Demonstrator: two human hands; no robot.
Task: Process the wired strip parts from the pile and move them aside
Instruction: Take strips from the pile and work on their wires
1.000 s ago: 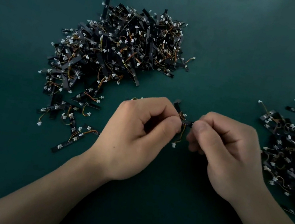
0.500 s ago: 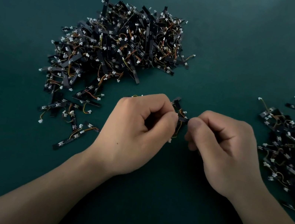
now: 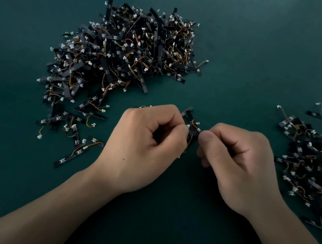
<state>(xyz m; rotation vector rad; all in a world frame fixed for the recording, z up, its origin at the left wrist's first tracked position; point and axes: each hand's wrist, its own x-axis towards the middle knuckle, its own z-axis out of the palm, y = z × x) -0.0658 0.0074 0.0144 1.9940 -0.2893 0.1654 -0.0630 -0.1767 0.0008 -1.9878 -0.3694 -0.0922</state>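
Over the last second hardly anything has moved: my left hand (image 3: 144, 140) and right hand (image 3: 240, 167) still sit close together above the green surface (image 3: 252, 52), fingers (image 3: 176, 137) curled and pinching the same wired strip (image 3: 192, 125) between them, with only its black end and a few white plugs showing. So I judge I'm still working this piece. It sits between the big pile (image 3: 129, 52) ahead on my left and the finished heap (image 3: 318, 169) at my right, where it has not yet gone.
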